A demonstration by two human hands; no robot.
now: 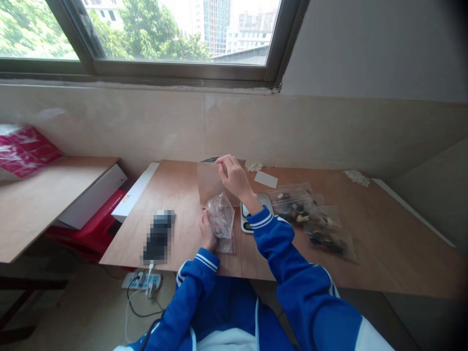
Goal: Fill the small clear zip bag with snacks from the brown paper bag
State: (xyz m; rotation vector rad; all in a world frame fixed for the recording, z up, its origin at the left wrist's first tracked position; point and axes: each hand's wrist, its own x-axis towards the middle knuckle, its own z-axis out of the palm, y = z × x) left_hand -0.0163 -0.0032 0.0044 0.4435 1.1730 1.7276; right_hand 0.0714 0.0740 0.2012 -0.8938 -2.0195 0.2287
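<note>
My left hand (208, 231) grips the lower part of a crumpled clear plastic bag (220, 215) above the plywood table (175, 187). Something dark and pinkish shows inside the bag, too blurred to name. My right hand (233, 176) is raised above it, its fingers pinching the top edge of a thin tan sheet (210, 183), possibly paper or a translucent pouch. The sheet hangs just behind the clear bag, and my right hand partly hides it.
On the table lie a pixelated phone (159, 237), a white-and-black device (252, 214), a white card (265, 179), and clear bags of dark pieces (321, 229). A cable runs from the phone to a power strip (142, 280). A red stool (89, 222) stands left.
</note>
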